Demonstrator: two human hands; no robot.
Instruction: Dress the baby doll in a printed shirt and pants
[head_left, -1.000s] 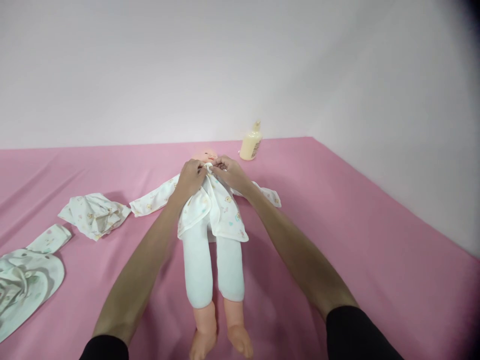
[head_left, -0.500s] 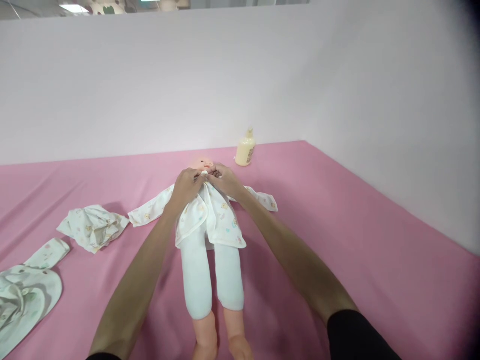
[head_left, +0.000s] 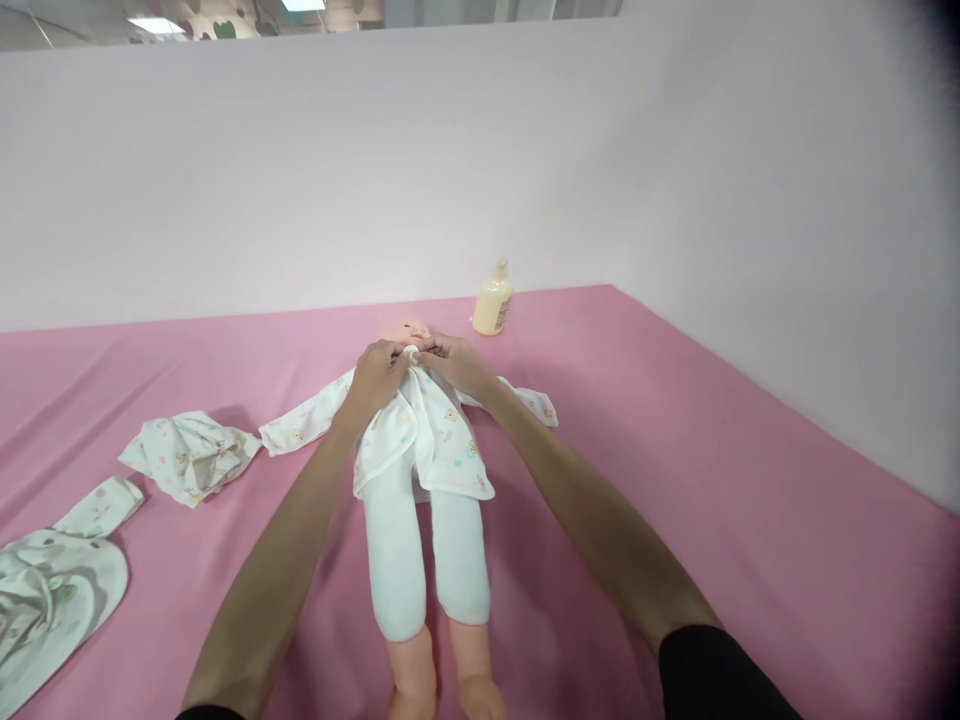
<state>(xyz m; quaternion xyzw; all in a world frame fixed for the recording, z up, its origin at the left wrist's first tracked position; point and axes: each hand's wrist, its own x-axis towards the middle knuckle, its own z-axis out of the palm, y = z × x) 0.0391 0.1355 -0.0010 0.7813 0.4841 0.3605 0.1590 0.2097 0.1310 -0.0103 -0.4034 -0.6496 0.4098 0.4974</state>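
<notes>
A baby doll [head_left: 411, 665] lies on its back, feet toward me, in white pants [head_left: 394, 560] and a white printed baby shirt [head_left: 454, 440]. The shirt's sleeves stretch out to both sides, and its front hangs apart below the neck. At the collar, my left hand [head_left: 377, 372] pinches the shirt's edge from the left. My right hand [head_left: 454, 362] pinches the collar from the right, its fingertips close to the left ones. Part of the doll's face shows above my hands. Whatever fastening lies between the fingertips is too small to make out.
A pale yellow pump bottle [head_left: 493, 303] stands beyond the doll, by the white wall [head_left: 300, 180]. Left of the doll lie a crumpled printed cloth [head_left: 191, 455] and another printed garment [head_left: 71, 590]. Pink cloth [head_left: 675, 450] covers the surface.
The view has tilted slightly, so everything sits a little lower. Both hands stay at the collar with only small finger movements; the doll and the clothes lie as before.
</notes>
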